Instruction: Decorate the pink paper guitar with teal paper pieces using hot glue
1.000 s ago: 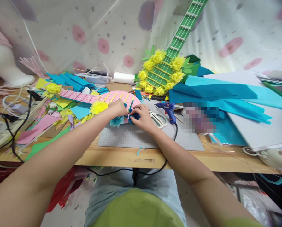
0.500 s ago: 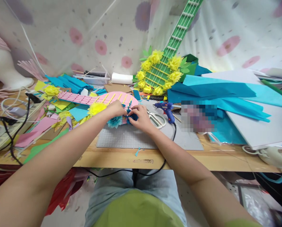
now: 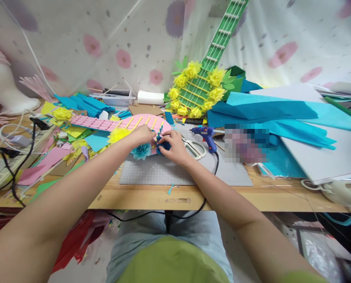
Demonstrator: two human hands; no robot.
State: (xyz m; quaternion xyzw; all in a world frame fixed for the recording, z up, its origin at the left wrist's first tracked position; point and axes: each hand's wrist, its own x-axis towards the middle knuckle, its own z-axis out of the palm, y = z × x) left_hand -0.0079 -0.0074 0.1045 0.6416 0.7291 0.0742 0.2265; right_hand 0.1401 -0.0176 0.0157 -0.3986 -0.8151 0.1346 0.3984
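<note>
A pink paper guitar [image 3: 144,118] with yellow bars lies across the front of the desk, its neck pointing left. Near its right end my right hand [image 3: 176,147] curls its fingers around a dark blue paper flower [image 3: 163,147]. My left hand [image 3: 143,135] reaches over the guitar body, fingers closed at the left side of the same dark blue paper; its fingertips are partly hidden. Just below my left hand sits a light blue paper flower [image 3: 141,151]. A large yellow paper flower [image 3: 118,135] is at the left of my wrist.
Scissors [image 3: 195,149] and a blue glue gun [image 3: 206,136] with a black cord lie right of my hands on a grey cutting mat [image 3: 152,173]. A green paper guitar [image 3: 196,91] leans behind. Blue paper sheets [image 3: 264,112] cover the right; paper scraps and cables crowd the left.
My left hand has shifted slightly left and away from the right hand, showing more of the dark blue paper between them. My right hand stays almost in place.
</note>
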